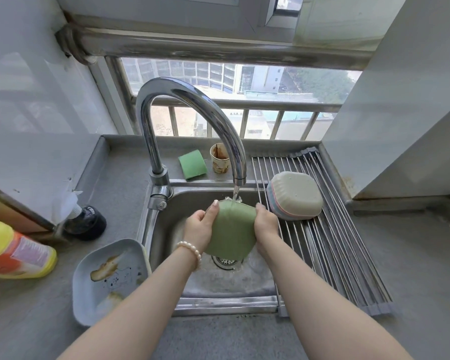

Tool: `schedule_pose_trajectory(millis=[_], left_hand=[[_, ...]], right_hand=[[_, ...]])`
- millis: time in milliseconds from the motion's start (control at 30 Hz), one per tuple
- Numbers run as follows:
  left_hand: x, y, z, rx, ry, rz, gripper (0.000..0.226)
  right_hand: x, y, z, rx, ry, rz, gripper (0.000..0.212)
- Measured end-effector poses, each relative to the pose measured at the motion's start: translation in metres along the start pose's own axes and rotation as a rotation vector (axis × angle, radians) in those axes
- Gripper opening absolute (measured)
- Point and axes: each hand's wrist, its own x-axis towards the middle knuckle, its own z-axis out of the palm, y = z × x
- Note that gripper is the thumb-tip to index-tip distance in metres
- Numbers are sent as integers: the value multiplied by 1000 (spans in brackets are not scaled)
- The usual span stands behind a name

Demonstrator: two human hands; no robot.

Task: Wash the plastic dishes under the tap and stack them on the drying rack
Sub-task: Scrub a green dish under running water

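Note:
A green plastic dish (pixel 231 228) is held upright over the sink (pixel 166 229), its underside toward me, with its top edge in the water stream from the tap (pixel 192 105). My left hand (pixel 202 226) grips its left edge and my right hand (pixel 266 224) grips its right edge. A stack of upturned plastic dishes (pixel 295 194), beige on top with pink and blue under it, sits on the metal drying rack (pixel 330 245) to the right of the sink. A dirty pale blue dish (pixel 109 279) with brown stains lies on the counter left of the sink.
A green sponge (pixel 192 164) and a stained paper cup (pixel 219 158) stand behind the sink. A yellow detergent bottle (pixel 13 252) lies at the far left, beside a dark bottle (pixel 87 222). A white wall edge stands right of the rack.

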Motion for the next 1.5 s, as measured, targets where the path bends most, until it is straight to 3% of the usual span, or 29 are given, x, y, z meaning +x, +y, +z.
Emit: schedule_pose_trajectory(millis=[167,300,400,467,567,700,833,933,1100,1200,1300,1367,1500], left_hand=[[-7,-6,13,-160,76,-56,51],[-6,-1,17,-134,115,11,41],[-3,0,7,-22,124,72,46],[-2,4,3,64,107,100,51],[-5,18,13,325,164,195,50],[-4,16,33,890,353,605,41],[9,-6,36,969,219,1139,33],[20,-10,25,1055,5,1293,38],[23,-11,-5,1110,2,1069,49],[1,-13,13,1215,21,995,47],[-7,-12,19,1279,-30,1102,46],[2,-6,7,1307,-66,1090,48],[5,-2,0,1289,-39,812,62]], right_hand=[[-13,-5,23,-286,213,-349,36],[-36,11,47,-613,190,-778,56],[-31,1,38,-642,107,-860,57],[-30,-12,29,-639,-7,-796,51],[-26,-21,22,-566,3,-598,46],[-22,-23,15,-403,70,-331,35],[-14,-20,0,-237,19,-164,35],[-13,-20,-5,-99,52,-57,31],[-3,-15,-9,292,35,207,20],[-10,-14,-4,329,4,259,23],[-18,-13,5,299,-121,239,26],[-20,-15,7,274,-101,237,27],[-17,-17,5,293,-3,259,28]])
